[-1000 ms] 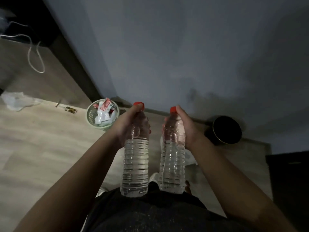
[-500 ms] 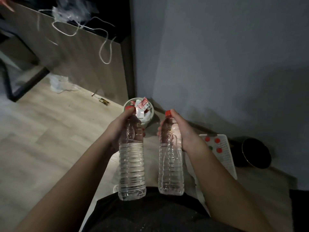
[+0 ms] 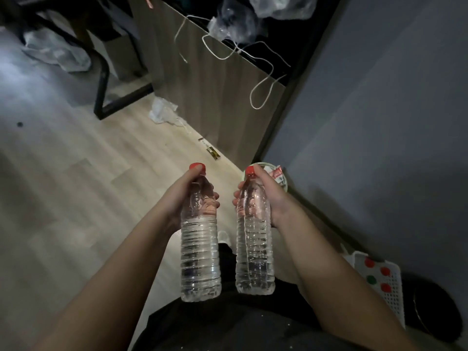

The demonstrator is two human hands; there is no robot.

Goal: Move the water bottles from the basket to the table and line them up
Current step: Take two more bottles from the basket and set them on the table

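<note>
Gripping the left water bottle point(image 3: 200, 254) by its shoulder with the left hand point(image 3: 187, 198), fingers wrapped round, thumb up by the red cap. Gripping the right water bottle point(image 3: 254, 254) the same way with the right hand point(image 3: 274, 198). Holding both upright in mid-air, side by side, near but not touching, above the lap and well off the floor point(image 3: 76, 198).

Down at the lower right, against the wall point(image 3: 367, 122): the white basket point(image 3: 392, 300), with three red bottle tops and one green showing inside, just beside a black round bin point(image 3: 435, 310).

Ahead and above: the counter point(image 3: 202, 102), seen from its wooden side panel, with crumpled plastic bags point(image 3: 278, 6) on the dark top and a white cord point(image 3: 263, 79) looping over the edge and down the panel.

In the corner where panel meets wall: a small bin point(image 3: 282, 179) of wrappers, partly hidden behind the right hand.

To the left: a wide stretch of floorboards, with a loose plastic bag point(image 3: 164, 114) at the panel's base and a black frame point(image 3: 101, 97) further back.
</note>
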